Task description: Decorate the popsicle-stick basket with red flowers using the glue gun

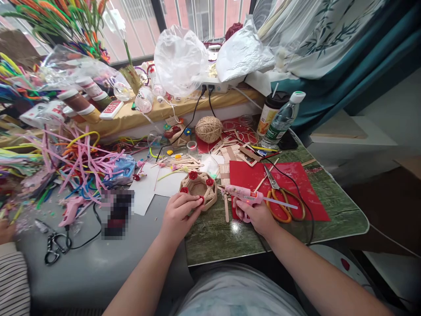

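Observation:
An octagonal box [210,203] built of wooden craft sticks sits on the green marbled board, with small red roses [193,175] spaced around its rim. At the near side of that rim my left hand [179,211] is closed, its fingertips on another red rose [201,200], which they partly cover. My right hand [255,215] grips a pink hot glue gun [243,194]; its nozzle points left, close to the box's right side, and a glue stick [283,202] sticks out of its back end.
Orange-handled scissors [279,199] lie on red paper [305,184] at right, with a black cable across. Behind are loose craft sticks, a twine ball [208,129] and a water bottle [283,120]. Leftward lie pipe cleaners, a second glue gun [71,210] and a person's striped sleeve [13,276].

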